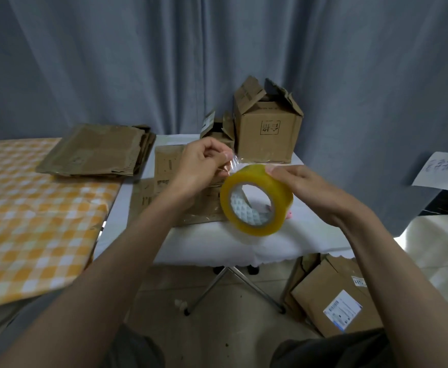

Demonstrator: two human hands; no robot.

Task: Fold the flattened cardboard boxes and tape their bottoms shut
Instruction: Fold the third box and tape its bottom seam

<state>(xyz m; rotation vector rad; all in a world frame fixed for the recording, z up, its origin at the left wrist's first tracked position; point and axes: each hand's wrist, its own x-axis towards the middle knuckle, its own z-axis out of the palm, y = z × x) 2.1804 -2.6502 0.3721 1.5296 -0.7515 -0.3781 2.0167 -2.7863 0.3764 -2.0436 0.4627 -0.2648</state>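
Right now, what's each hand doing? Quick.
Left hand: pinches the free end of the tape, pulled off the roll.
Right hand: grips the tape roll, held above the table.

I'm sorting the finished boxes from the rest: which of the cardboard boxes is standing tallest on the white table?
The big box at the table's back edge, with a square stamp on its front and flaps pointing up. The small box left of it is much lower.
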